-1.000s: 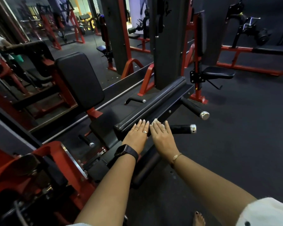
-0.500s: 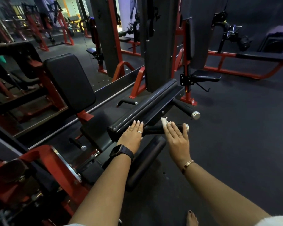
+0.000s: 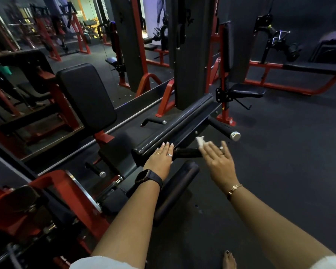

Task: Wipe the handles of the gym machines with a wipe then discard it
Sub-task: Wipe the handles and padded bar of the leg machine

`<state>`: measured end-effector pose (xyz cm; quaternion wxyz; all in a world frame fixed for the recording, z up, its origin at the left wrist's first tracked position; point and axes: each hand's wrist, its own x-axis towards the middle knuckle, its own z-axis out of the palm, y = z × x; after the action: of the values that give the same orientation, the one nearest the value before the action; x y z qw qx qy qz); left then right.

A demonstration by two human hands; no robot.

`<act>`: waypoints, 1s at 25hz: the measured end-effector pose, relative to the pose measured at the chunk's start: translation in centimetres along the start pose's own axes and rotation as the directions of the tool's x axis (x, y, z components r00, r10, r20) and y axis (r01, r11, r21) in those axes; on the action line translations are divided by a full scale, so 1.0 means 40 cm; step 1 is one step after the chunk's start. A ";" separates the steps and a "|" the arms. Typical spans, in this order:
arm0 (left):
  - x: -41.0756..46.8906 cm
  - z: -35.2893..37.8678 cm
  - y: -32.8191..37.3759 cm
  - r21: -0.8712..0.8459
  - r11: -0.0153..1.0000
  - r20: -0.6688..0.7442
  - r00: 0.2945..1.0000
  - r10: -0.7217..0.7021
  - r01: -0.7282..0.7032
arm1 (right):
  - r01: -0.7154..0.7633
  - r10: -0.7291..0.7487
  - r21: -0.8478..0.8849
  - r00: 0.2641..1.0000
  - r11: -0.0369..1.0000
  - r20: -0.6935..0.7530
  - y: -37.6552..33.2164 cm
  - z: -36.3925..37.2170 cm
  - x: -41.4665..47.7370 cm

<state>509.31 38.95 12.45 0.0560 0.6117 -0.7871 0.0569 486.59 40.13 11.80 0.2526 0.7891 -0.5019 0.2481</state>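
Observation:
My left hand (image 3: 161, 159) lies flat, fingers straight, on the near end of the long black pad (image 3: 175, 129) of the red-and-black machine. My right hand (image 3: 217, 164) is stretched over the outer end of a black handle (image 3: 186, 153), fingers straight and a little blurred. The white wipe (image 3: 200, 141) sticks out at its fingertips. The handle's tip is hidden under that hand. A second handle with a chrome cap (image 3: 234, 136) juts out just beyond.
A black seat back (image 3: 87, 96) stands on the left, with a short handle (image 3: 155, 121) beside the seat and another (image 3: 95, 170) lower down. A black roller pad (image 3: 177, 189) lies below my hands. More red-framed machines (image 3: 291, 86) ring the dark rubber floor (image 3: 279, 171).
My right hand has slid the wipe rightward along the handle, from the pad's edge to the handle's outer end. My left hand has stayed flat on the pad.

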 end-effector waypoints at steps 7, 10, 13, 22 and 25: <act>-0.001 0.000 -0.002 0.026 1.000 -0.015 1.000 0.012 -0.012 | -0.357 0.325 0.149 0.924 0.922 0.201 -0.157 0.005 0.068; -0.001 -0.002 -0.003 0.046 0.999 -0.009 1.000 0.025 -0.024 | -0.168 0.104 0.216 0.954 0.962 0.282 -0.185 0.028 0.098; -0.002 -0.003 -0.003 0.032 0.999 -0.011 1.000 0.017 -0.016 | 0.095 -0.132 0.161 0.961 0.982 0.244 -0.122 0.013 0.070; 0.000 0.003 -0.005 -0.024 1.000 0.001 1.000 0.003 -0.003 | -0.256 0.261 0.117 0.965 0.960 -0.028 0.051 -0.034 -0.045; 0.000 0.005 -0.004 -0.014 1.000 0.005 1.000 0.005 -0.005 | -0.206 0.217 0.199 0.976 0.958 -0.032 0.013 -0.024 -0.052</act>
<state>509.46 38.89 12.26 0.0581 0.6095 -0.7891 0.0498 485.19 41.96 11.25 0.1597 0.7448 -0.5499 0.3426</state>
